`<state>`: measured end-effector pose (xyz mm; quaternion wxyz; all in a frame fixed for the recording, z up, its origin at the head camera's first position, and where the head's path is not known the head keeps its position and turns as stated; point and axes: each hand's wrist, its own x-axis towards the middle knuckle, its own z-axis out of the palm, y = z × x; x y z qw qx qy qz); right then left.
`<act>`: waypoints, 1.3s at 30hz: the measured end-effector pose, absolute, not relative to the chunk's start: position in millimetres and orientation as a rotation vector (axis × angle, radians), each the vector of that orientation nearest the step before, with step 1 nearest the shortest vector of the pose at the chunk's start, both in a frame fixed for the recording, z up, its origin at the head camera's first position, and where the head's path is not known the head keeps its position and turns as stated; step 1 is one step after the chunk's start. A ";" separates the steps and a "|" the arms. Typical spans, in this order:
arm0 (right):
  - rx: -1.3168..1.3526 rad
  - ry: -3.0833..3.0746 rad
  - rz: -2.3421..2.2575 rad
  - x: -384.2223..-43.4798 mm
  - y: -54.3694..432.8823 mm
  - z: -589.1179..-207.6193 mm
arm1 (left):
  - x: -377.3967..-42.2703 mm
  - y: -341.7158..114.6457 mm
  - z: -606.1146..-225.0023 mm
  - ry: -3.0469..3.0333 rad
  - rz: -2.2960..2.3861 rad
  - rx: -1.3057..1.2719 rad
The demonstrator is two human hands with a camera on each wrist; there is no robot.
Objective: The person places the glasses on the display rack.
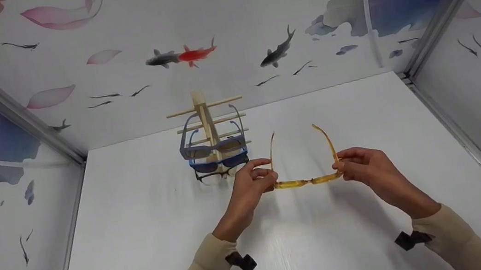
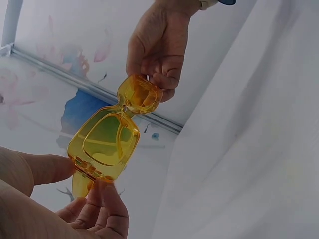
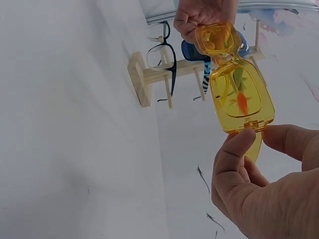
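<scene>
Both hands hold a pair of yellow see-through sunglasses [image 1: 291, 184] above the white table, its temples unfolded and pointing away from me. My left hand [image 1: 251, 184] pinches the frame at the left hinge between thumb and fingers. On the other side, my right hand [image 1: 365, 167] pinches the right hinge the same way. In the left wrist view the yellow lens [image 2: 107, 139] shows close up, with the left thumb and fingertips at its corner. The right wrist view shows the right fingers [image 3: 234, 149] at the opposite corner.
Left of the hands stands a wooden glasses rack [image 1: 198, 98] with several pegs. It carries grey sunglasses [image 1: 212, 149], blue sunglasses [image 1: 221, 161] and black-rimmed glasses [image 1: 211, 176]. Panels with painted fish surround the white table [image 1: 143, 240] at the back and sides.
</scene>
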<state>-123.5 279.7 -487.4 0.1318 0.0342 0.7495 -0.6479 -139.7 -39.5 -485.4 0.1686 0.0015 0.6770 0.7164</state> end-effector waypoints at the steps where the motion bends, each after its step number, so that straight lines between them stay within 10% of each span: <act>1: 0.099 2.174 -1.882 -123.1 279.6 -486.8 | -139.7 -39.3 -484.9 1.920 2.039 0.003; 39: 0.005 2.209 -1.995 -118.0 267.6 -436.7 | -128.6 -52.7 -428.3 2.194 1.985 0.242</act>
